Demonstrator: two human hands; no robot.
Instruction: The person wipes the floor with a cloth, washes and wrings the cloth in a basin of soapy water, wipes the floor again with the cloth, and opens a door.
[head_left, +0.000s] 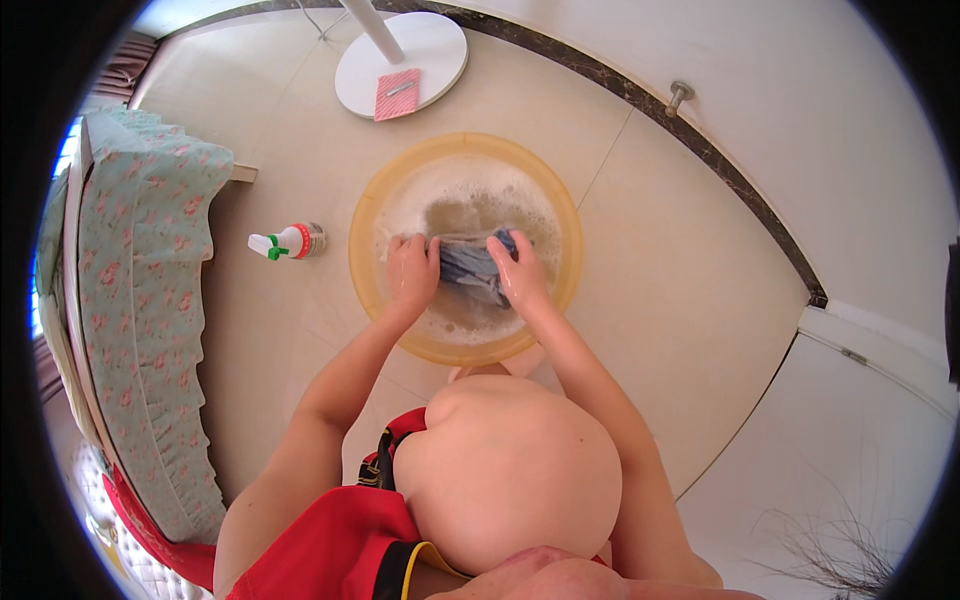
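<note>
A wet blue-grey cloth (471, 264) stretches between my two hands, bunched into folds. My left hand (413, 271) grips its left end, with foam on the fingers. On the other end, my right hand (520, 271) is closed around a darker blue part. Both hands are over a round yellow plastic basin (466, 354) on the floor. Murky, soapy water (457, 217) fills the basin, with white suds (480, 172) along its edges. The cloth's lower side meets the water; how much lies under the surface I cannot tell.
Left of the basin stands a spray bottle (296, 241) with a green-and-white trigger. A white round stand base (442, 60) beyond it bears a pink striped booklet (397, 105) and a pen (400, 89). A bed with a floral ruffled skirt (142, 300) is at left; a door stop (679, 97) juts from the wall.
</note>
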